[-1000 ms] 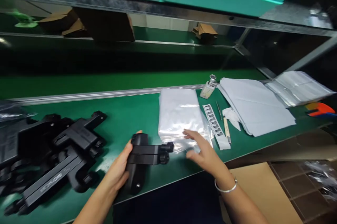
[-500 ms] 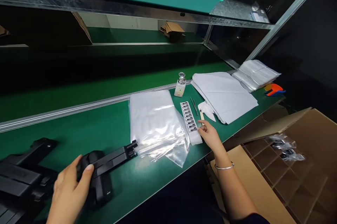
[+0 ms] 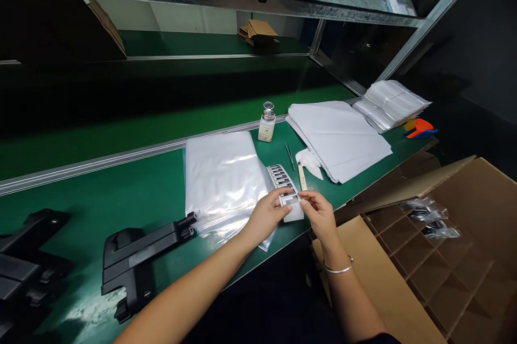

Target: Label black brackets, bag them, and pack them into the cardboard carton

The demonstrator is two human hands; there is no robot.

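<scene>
A white strip of barcode labels [image 3: 283, 182] lies on the green bench beside a stack of clear plastic bags [image 3: 222, 177]. My left hand [image 3: 264, 215] presses its fingertips on the near end of the strip. My right hand [image 3: 319, 212] pinches at that same end, thumb and fingers closed on a label's edge. A black plastic bracket part [image 3: 137, 260] lies loose on the bench at the lower left, away from both hands.
More black parts [image 3: 24, 274] sit at the far left. A small glass bottle [image 3: 266, 123], tweezers [image 3: 289, 154], a stack of white sheets [image 3: 337, 137] and more bags [image 3: 390, 104] lie behind. A cardboard box with dividers [image 3: 436, 268] stands at the right.
My left hand let go of the black part and moved right to the label strip. My right hand went from the bags to the strip's near end. The view swung right.
</scene>
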